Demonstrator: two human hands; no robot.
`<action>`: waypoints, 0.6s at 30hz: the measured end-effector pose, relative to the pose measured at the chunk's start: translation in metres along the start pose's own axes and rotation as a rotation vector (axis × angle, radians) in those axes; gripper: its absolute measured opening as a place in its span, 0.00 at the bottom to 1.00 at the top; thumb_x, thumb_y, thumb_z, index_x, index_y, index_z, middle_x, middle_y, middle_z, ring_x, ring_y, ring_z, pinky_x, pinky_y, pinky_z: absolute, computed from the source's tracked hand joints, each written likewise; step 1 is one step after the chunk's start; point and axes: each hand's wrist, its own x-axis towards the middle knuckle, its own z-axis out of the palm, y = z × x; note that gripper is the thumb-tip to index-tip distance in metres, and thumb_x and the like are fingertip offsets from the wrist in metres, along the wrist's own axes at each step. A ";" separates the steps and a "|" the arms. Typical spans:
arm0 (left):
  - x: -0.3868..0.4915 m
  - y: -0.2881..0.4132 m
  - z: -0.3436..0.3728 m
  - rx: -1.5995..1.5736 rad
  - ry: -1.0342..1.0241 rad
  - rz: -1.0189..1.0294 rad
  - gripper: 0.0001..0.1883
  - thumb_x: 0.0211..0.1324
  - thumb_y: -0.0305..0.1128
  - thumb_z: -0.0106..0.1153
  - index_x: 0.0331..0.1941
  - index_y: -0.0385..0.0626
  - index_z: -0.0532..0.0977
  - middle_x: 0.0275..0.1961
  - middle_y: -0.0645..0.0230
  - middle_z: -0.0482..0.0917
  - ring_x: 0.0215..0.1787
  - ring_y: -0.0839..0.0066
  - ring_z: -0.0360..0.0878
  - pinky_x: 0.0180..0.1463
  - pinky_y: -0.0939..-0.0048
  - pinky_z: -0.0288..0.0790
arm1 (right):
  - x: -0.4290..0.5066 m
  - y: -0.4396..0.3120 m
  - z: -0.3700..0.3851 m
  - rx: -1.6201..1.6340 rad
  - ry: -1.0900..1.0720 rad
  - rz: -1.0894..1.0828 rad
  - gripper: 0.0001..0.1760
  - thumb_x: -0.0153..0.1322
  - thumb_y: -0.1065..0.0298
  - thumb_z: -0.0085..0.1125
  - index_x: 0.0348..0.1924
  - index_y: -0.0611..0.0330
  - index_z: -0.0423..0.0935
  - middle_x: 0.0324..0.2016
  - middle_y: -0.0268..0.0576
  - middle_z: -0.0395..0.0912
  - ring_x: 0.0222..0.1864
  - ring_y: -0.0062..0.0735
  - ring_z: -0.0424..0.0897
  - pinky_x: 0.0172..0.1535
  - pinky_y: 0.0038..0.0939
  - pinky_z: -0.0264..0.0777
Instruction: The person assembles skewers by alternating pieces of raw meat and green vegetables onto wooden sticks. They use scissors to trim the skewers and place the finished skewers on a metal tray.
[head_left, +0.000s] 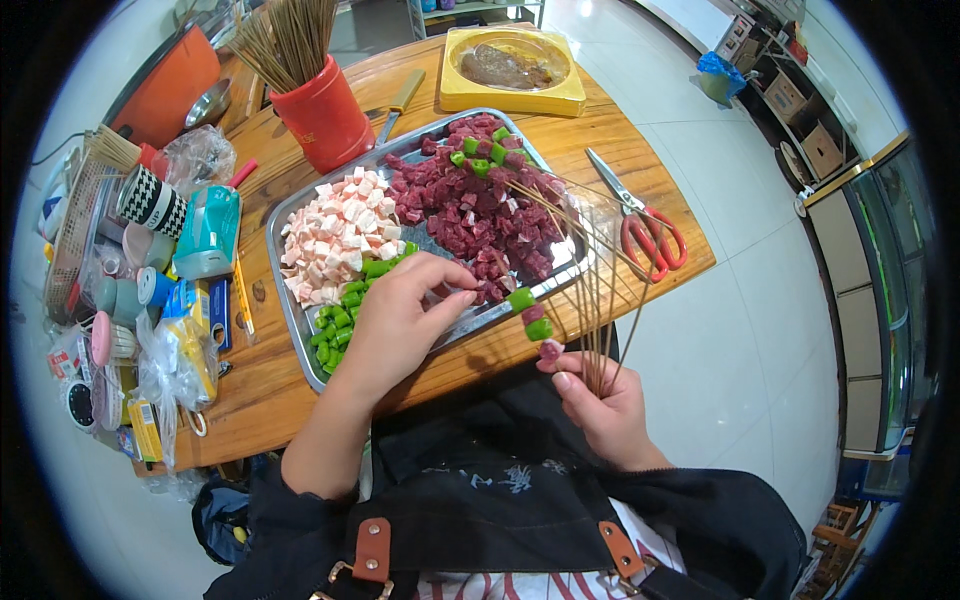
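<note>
Over the front of a metal tray (450, 339), my left hand (405, 319) has its thumb and index finger close together beside the cubed red meat (480, 217). Whether a piece sits between those fingertips I cannot tell. A bundle of thin bamboo skewers (596, 322) is gripped in my right hand (604, 401), right of the tray's front corner. One skewer in that hand carries green pepper pieces (538, 329) alternating with meat. In the tray lie pale fat cubes (337, 232) and cut green peppers (334, 330), partly covered by my left hand. Finished-looking skewered pieces (480, 154) rest on the meat.
Red-handled scissors (652, 244) lie right of the tray on the wooden table (255, 420). Behind it stand a red container (324, 120) of skewers, a knife (405, 94) and a yellow package (514, 97). Bags, bottles and a patterned cup (152, 201) crowd the left side.
</note>
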 end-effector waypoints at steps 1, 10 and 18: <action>0.001 0.000 -0.003 0.333 0.003 0.053 0.08 0.52 0.28 0.59 0.38 0.42 0.76 0.33 0.67 0.77 0.36 0.70 0.76 0.42 0.74 0.70 | 0.000 0.000 0.000 0.022 0.014 -0.003 0.11 0.70 0.74 0.53 0.45 0.66 0.76 0.28 0.28 0.76 0.24 0.08 0.66 0.27 0.13 0.60; 0.005 -0.006 0.006 0.659 0.033 0.149 0.06 0.48 0.27 0.59 0.31 0.43 0.74 0.32 0.65 0.74 0.35 0.65 0.74 0.38 0.67 0.69 | 0.000 -0.002 0.000 -0.029 0.004 -0.020 0.10 0.71 0.73 0.53 0.44 0.65 0.76 0.24 0.24 0.72 0.21 0.07 0.62 0.24 0.14 0.56; 0.001 -0.008 -0.007 -0.677 0.050 -0.168 0.11 0.57 0.23 0.52 0.44 0.39 0.74 0.36 0.69 0.77 0.39 0.83 0.76 0.40 0.81 0.71 | 0.000 0.002 0.005 -0.099 -0.063 -0.043 0.11 0.70 0.75 0.53 0.45 0.69 0.75 0.38 0.38 0.80 0.38 0.16 0.76 0.43 0.19 0.68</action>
